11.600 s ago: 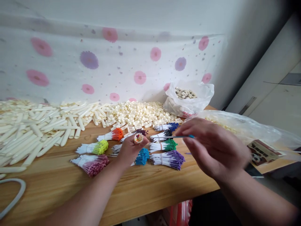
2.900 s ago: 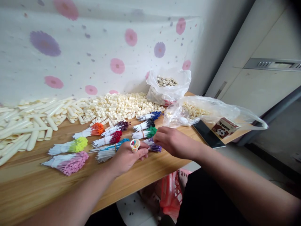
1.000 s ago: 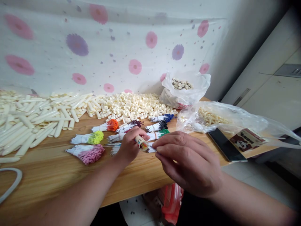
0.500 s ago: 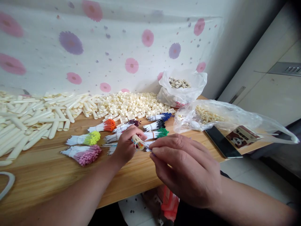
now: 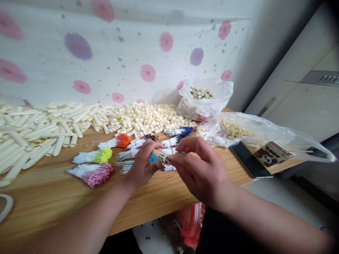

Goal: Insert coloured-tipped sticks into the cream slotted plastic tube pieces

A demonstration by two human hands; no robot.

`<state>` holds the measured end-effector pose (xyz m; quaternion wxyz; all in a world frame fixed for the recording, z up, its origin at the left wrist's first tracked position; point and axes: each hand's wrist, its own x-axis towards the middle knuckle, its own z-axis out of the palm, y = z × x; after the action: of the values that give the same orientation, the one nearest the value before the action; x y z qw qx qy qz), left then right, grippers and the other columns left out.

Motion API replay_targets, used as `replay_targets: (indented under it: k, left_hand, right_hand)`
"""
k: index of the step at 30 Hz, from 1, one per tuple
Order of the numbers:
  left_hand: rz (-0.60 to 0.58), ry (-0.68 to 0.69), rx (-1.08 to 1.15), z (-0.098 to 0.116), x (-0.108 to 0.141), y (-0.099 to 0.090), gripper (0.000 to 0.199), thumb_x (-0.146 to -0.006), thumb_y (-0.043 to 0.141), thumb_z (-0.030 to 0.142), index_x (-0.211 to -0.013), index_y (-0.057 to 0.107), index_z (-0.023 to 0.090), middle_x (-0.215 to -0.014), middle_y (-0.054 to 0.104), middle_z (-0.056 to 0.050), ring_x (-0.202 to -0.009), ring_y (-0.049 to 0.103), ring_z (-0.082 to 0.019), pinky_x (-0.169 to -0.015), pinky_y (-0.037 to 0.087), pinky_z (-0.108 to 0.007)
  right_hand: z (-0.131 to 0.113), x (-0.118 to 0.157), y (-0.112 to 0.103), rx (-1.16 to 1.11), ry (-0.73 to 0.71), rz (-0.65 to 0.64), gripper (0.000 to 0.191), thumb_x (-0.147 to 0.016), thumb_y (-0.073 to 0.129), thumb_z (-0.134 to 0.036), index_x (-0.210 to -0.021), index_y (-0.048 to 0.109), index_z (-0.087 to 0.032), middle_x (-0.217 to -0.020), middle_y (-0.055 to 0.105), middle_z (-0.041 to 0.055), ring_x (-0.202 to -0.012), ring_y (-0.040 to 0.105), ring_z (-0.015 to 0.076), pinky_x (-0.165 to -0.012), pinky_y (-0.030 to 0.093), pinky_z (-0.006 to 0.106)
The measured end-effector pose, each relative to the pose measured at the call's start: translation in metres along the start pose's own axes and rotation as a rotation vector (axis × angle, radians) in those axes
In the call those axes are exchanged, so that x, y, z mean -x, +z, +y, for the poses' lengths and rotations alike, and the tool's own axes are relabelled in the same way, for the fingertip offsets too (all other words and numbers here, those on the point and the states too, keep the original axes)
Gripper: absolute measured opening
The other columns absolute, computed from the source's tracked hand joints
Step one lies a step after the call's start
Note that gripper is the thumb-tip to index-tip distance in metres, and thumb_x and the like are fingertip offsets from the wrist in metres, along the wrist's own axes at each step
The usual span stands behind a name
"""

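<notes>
- Slotted tube [image 5: 159, 155] clamped by left hand [image 5: 140, 163], behind desk's [image 5: 150, 206] front edge.
- Right hand [image 5: 202, 169] brought to tube's mouth; pinch cannot be told.
- Stick, earlier exposed, likely inserted.

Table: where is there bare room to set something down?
Bare wood shows between the pink bundle, left forearm and white loop; a smaller patch lies between the right hand and phone. Crowded: the back, with cream tubes, slotted pieces and bags, and the middle, with colored bundles.

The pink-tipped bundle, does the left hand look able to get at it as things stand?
Probably yes: the pink-tipped bundle lies uncovered nearby, though the left hand holds a cream tube.
</notes>
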<state>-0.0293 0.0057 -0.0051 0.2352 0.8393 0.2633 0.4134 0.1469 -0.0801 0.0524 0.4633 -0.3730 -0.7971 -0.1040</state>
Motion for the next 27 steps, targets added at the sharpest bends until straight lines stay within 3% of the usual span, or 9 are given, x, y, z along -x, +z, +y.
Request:
replay_targets:
  k: [3,8,15,21,24,27]
  left_hand:
    - [0.001,0.022,-0.011,0.003,0.000,0.000,0.055,-0.089,0.025,0.061,-0.107,0.054,0.018,-0.095,0.052,-0.007,-0.090,0.050,-0.021,-0.079,0.041,-0.034]
    - [0.087,0.005,-0.073,0.005,0.000,0.001,0.048,-0.089,0.031,0.058,-0.095,0.057,0.019,-0.090,0.051,-0.006,-0.087,0.050,-0.020,-0.076,0.041,-0.033]
    - [0.225,0.013,-0.220,0.006,-0.001,-0.001,0.043,-0.086,0.041,0.058,-0.085,0.059,0.018,-0.085,0.048,-0.005,-0.081,0.049,-0.020,-0.071,0.042,-0.032]
    - [0.268,0.021,-0.301,0.002,-0.002,0.000,0.036,-0.086,0.048,0.051,-0.084,0.059,0.018,-0.084,0.049,-0.006,-0.081,0.049,-0.020,-0.070,0.041,-0.033]
    - [0.258,0.018,-0.315,0.002,-0.003,0.000,0.035,-0.086,0.048,0.051,-0.082,0.058,0.018,-0.084,0.049,-0.006,-0.082,0.049,-0.021,-0.072,0.041,-0.033]
    - [0.238,-0.028,-0.256,-0.003,-0.004,0.000,0.038,-0.087,0.043,0.053,-0.080,0.056,0.019,-0.080,0.049,-0.004,-0.079,0.048,-0.019,-0.069,0.040,-0.032]
  right_hand:
    - [0.002,0.000,-0.001,0.023,0.004,0.012,0.010,-0.082,0.058,-0.010,-0.089,0.062,-0.016,-0.094,0.053,0.0063,-0.084,0.053,0.0155,-0.071,0.049,0.031]
    - [0.006,-0.002,0.003,0.003,0.066,0.001,0.005,-0.084,0.058,-0.014,-0.083,0.062,-0.017,-0.091,0.053,0.0055,-0.084,0.052,0.0157,-0.072,0.048,0.032]
    - [0.008,-0.001,0.015,-0.267,0.327,0.091,0.009,-0.079,0.059,-0.007,-0.079,0.065,-0.013,-0.087,0.054,0.0055,-0.083,0.055,0.0138,-0.074,0.047,0.029]
    - [0.009,0.003,0.020,-0.448,0.453,0.046,0.012,-0.084,0.056,-0.013,-0.083,0.068,-0.015,-0.093,0.058,0.0067,-0.088,0.056,0.0147,-0.079,0.047,0.031]
    - [0.020,0.002,0.015,-0.492,0.485,-0.007,0.011,-0.083,0.059,-0.018,-0.080,0.069,-0.016,-0.095,0.059,0.0064,-0.090,0.057,0.0152,-0.080,0.048,0.033]
    - [0.047,-0.001,0.008,-0.419,0.472,-0.064,0.012,-0.084,0.058,-0.021,-0.083,0.069,-0.015,-0.091,0.062,0.0061,-0.087,0.059,0.0150,-0.078,0.048,0.031]
